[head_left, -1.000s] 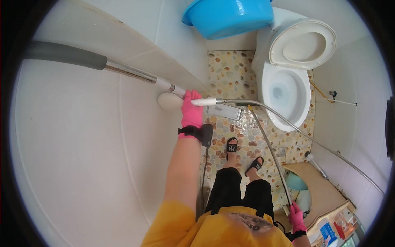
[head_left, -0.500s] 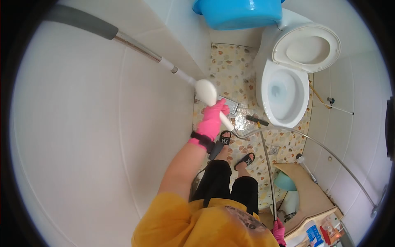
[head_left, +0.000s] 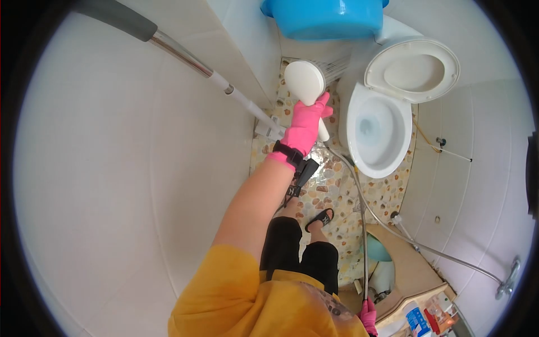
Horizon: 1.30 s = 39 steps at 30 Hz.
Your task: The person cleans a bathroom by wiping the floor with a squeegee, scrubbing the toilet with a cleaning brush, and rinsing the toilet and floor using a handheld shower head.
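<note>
My left hand (head_left: 306, 124), in a pink rubber glove, is wrapped around the handle of a white shower head (head_left: 305, 82). Water sprays from the head towards the floor and wall beside the toilet's base. A metal hose (head_left: 387, 227) runs from the handle to a wall tap (head_left: 509, 278). Low on the right, my right hand (head_left: 368, 315), gloved in pink too, grips a long metal pole (head_left: 365, 253) that slants to the floor near the toilet (head_left: 377, 135). The pole's lower end is largely hidden now.
A mop (head_left: 185, 56) with a grey-ended handle leans at the left wall. A blue basin (head_left: 331, 21) sits at the top. At lower right stands a wooden cabinet (head_left: 410, 269) with bottles on it. The pebble-patterned floor (head_left: 331, 199) looks wet.
My left hand has moved up and right with the shower head, which now sprays beside the toilet. The hose hangs lower. My right hand still holds the pole.
</note>
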### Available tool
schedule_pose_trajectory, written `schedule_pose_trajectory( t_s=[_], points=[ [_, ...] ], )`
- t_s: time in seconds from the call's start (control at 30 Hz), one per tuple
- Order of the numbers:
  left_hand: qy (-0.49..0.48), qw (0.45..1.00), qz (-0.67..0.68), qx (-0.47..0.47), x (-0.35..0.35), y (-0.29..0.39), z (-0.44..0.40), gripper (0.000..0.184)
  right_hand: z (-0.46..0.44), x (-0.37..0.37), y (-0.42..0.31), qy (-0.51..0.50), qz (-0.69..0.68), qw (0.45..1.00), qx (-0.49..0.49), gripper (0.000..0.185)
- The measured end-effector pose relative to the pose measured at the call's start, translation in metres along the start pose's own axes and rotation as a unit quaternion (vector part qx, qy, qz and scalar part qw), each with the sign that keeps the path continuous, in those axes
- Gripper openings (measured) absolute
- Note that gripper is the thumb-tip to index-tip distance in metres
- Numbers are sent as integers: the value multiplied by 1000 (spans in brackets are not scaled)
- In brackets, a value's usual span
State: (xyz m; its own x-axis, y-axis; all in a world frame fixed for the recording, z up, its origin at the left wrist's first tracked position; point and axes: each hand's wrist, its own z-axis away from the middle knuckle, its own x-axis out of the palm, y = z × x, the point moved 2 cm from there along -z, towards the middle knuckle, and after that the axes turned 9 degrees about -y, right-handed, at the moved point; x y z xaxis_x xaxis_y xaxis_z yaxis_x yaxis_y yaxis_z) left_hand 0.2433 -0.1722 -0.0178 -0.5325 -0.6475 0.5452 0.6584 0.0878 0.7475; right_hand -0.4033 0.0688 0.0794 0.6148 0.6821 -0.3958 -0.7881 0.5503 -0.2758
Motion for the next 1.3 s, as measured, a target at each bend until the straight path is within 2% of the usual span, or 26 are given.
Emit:
schedule_pose_trajectory(
  t_s=[0.1, 0.27, 0.33, 0.4, 0.47, 0.53, 0.57, 0.6, 0.67, 0.73, 0.8, 0.87, 0.9, 0.93, 0.97, 1.0, 1.03, 1.07, 1.1, 1.13, 1.2, 1.23, 1.27, 1.3],
  points=[
    [-8, 1000, -15, -2, -21, -29, -13, 24, -4, 3, 8, -9, -34, 999, 10, 39],
    [86, 982, -95, -139, -50, -71, -4, 26, 2, 12, 0, -19, -30, 999, 17, 38],
    [94, 982, -74, -149, -67, -102, -5, 30, 7, 12, 4, -23, -13, 999, 40, 38],
    [109, 968, -19, -226, -73, -123, 2, 31, 13, 16, 22, -7, -124, 985, 121, 39],
    [111, 964, 3, -240, -82, -151, 8, 31, 20, 15, 38, -8, -120, 987, 111, 39],
    [146, 953, 58, -259, -83, -172, 24, 42, 27, 20, 44, 29, -136, 986, 98, 39],
    [131, 955, 63, -259, -85, -182, 35, 44, 29, 12, 44, 16, -136, 989, 58, 39],
    [133, 954, 65, -260, -83, -191, 45, 44, 33, 13, 48, 16, -134, 989, 60, 39],
    [177, 947, 27, -267, -75, -208, 62, 43, 39, 14, 57, 25, -190, 979, 70, 39],
    [164, 945, 2, -282, -72, -224, 79, 41, 42, 18, 70, 40, -192, 976, 94, 39],
    [105, 948, -135, -268, -70, -244, 93, 38, 45, 28, 82, 55, -202, 971, 118, 39],
    [62, 946, -186, -256, -58, -250, 108, 37, 49, 37, 90, 92, -308, 933, 165, 40],
    [13, 929, -268, -255, -44, -244, 113, 37, 52, 38, 72, 89, -347, 905, 230, 42],
    [-37, 903, -348, -250, -31, -238, 118, 38, 54, 46, 83, 89, -363, 898, 233, 42],
    [-101, 885, -384, -245, -24, -241, 122, 42, 54, 52, 91, 79, -292, 934, 193, 42],
    [-116, 877, -395, -246, -18, -244, 126, 42, 53, 59, 100, 70, -220, 961, 150, 43],
    [-162, 839, -482, -191, -13, -252, 128, 44, 53, 67, 112, 71, -270, 946, 166, 44],
    [-208, 791, -560, -132, -7, -263, 130, 45, 53, 75, 126, 75, -290, 938, 173, 44],
    [-202, 699, -668, -157, -7, -284, 126, 51, 54, 84, 139, 77, -290, 939, 167, 44],
    [-222, 686, -675, -155, 9, -278, 130, 51, 57, 94, 146, 79, -290, 940, 161, 43],
    [-279, 570, -762, -131, 39, -269, 139, 53, 63, 110, 158, 86, -311, 930, 174, 45],
    [-310, 526, -784, -112, 42, -286, 139, 49, 66, 117, 164, 85, -333, 921, 185, 46],
    [-329, 507, -789, -108, 34, -310, 137, 49, 69, 124, 168, 84, -355, 910, 197, 47],
    [-331, 404, -851, -58, 23, -336, 137, 47, 69, 131, 178, 93, -370, 904, 196, 48]
  ],
)
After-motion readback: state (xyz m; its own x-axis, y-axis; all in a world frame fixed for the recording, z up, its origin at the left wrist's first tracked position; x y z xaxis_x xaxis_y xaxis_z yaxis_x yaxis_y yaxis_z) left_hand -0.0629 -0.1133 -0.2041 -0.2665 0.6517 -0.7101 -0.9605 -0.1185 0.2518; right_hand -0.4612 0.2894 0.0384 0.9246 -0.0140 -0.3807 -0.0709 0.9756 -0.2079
